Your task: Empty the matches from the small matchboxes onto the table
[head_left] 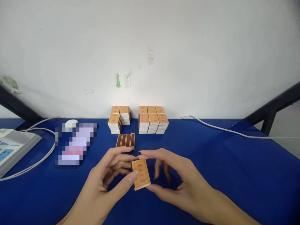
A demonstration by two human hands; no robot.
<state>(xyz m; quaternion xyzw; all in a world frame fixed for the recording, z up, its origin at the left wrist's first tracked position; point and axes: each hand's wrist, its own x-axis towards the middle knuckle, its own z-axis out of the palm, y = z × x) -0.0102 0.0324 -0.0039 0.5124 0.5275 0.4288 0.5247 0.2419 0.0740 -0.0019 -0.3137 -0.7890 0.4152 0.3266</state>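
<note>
A matchbox (142,175) with an orange-yellow label and red characters is held between both hands, a little above the blue table. My left hand (114,176) grips it with the thumb on the label and the fingers at its left side and behind. My right hand (174,176) has its thumb at the lower right corner and its index finger by the top edge. Just beyond the fingertips, several matchboxes (126,140) stand side by side with dark striking strips facing up; their near ends are partly hidden by my left hand.
At the wall stand a smaller group of matchbox stacks (114,120) and a larger block of stacks (153,120). To the left lie a pixelated phone (77,143), a white rounded object (71,125) and a power strip (14,150) with cables. Another white cable (217,128) runs along the right.
</note>
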